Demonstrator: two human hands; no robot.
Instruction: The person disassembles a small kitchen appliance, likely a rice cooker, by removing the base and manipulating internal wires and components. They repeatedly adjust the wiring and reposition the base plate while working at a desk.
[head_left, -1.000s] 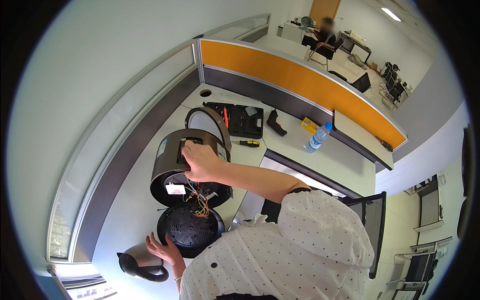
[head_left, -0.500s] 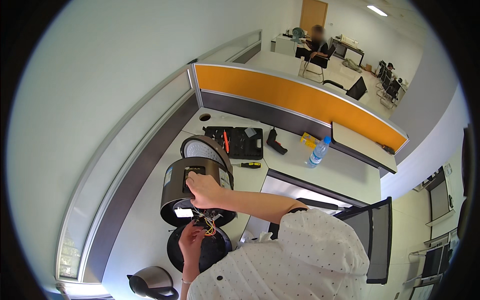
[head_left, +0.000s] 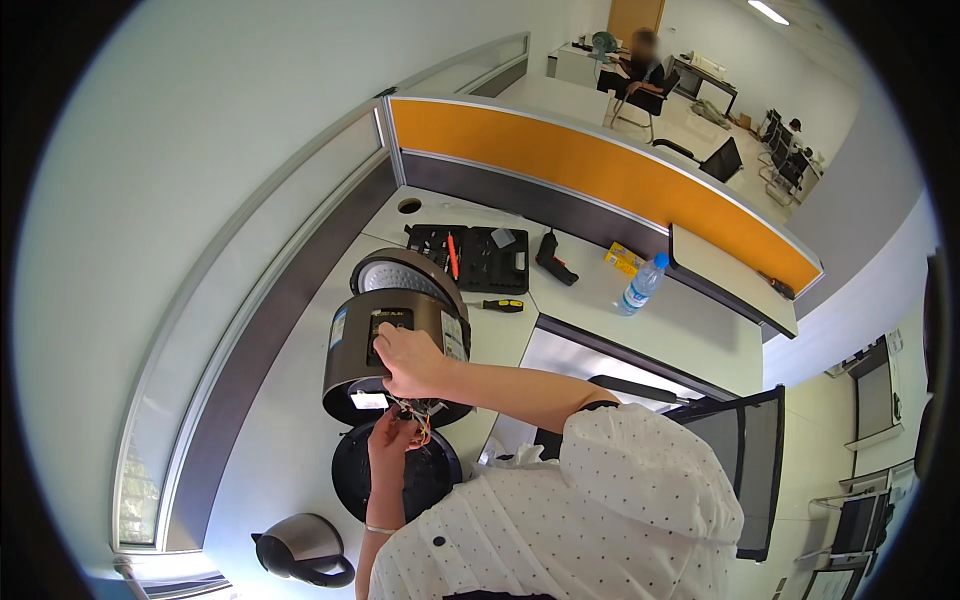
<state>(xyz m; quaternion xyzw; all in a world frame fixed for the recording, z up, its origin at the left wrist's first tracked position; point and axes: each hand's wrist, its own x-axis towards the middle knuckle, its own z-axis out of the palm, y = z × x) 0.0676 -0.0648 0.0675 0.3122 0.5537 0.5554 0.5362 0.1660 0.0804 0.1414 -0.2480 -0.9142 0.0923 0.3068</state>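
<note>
Two hands work on an opened rice cooker lying on its side on the tabletop.

Nearest, the left hand (head_left: 392, 436) pinches the loose wires (head_left: 418, 418) over the detached black base plate (head_left: 396, 484); the right hand (head_left: 412, 362) clamps the rice cooker (head_left: 397, 338). Beside the base sits a kettle (head_left: 302, 548); farther off lie a screwdriver (head_left: 502, 305), tool case (head_left: 468, 258) and water bottle (head_left: 640, 284).

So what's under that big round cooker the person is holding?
Under the cooker hang coloured wires, pinched by the left hand. Below lies a round black base plate. The hands and cooker hide where the wires join.
</note>
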